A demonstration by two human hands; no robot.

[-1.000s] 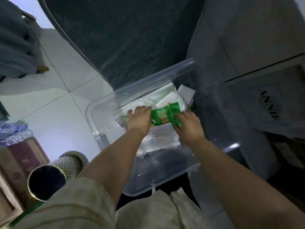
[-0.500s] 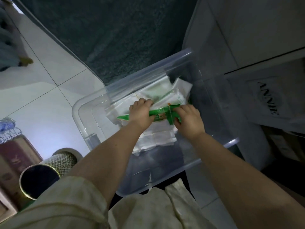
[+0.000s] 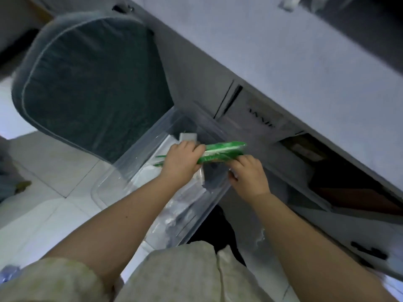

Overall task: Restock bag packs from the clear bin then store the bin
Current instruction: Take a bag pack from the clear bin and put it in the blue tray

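A clear plastic bin (image 3: 113,182) stands on the floor in front of me, with white and clear bag packs (image 3: 189,197) lying flat inside it. Both hands hold a green bag pack (image 3: 222,151) above the bin's right side. My left hand (image 3: 181,164) grips its left end and my right hand (image 3: 248,175) pinches its lower right edge. The pack is seen edge-on and points right, toward the cabinet.
A dark green seat cushion (image 3: 93,79) rises behind the bin. A grey cabinet (image 3: 218,62) runs along the right, with a labelled drawer front (image 3: 261,118) and an open dark compartment (image 3: 349,175) below it. White floor tiles (image 3: 43,214) lie at the left.
Both hands lifted the green pack up out of the bin and carried it right toward the cabinet. The view swung upward and rightward, and the cup and basket at the left left the view.
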